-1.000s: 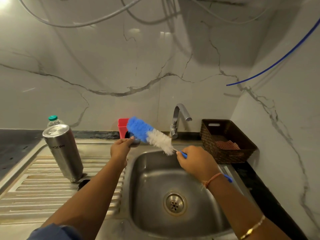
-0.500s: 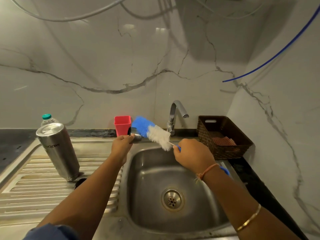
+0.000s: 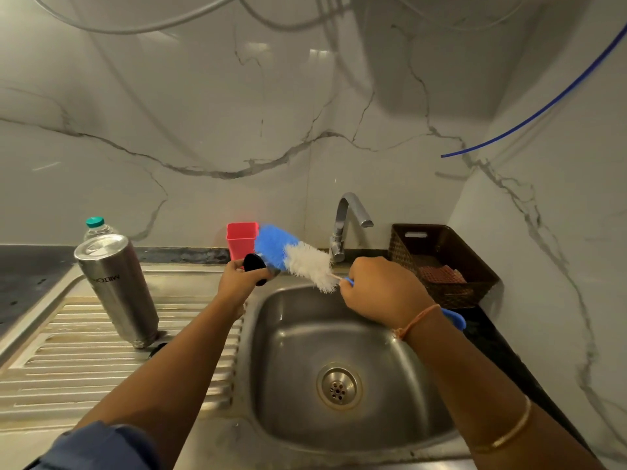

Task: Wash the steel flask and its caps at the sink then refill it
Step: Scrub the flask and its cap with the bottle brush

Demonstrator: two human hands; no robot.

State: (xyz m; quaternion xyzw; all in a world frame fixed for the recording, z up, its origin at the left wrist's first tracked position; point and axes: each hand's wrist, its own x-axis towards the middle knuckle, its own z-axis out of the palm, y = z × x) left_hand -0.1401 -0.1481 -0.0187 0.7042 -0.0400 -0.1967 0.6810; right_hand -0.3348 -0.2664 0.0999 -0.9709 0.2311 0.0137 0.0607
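on the left drainboard the cylindrical steel flask (image 3: 117,290) stands inverted, seemingly washed. the left hand (image 3: 235,284) closes its grip round a small black cap (image 3: 254,263). the right hand (image 3: 383,293) clasps the blue-and-white bottle brush (image 3: 298,261), bristles at the cap. rinsing and refilling look undone.

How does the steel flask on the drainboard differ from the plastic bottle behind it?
The steel flask is opaque brushed metal; the plastic bottle is clear. The bottle wears a teal cap, while the flask's lettering is upside down, so it seems to stand mouth down. The flask is in full view on the drainboard; the bottle is mostly hidden behind it. Both stand left of the sink.
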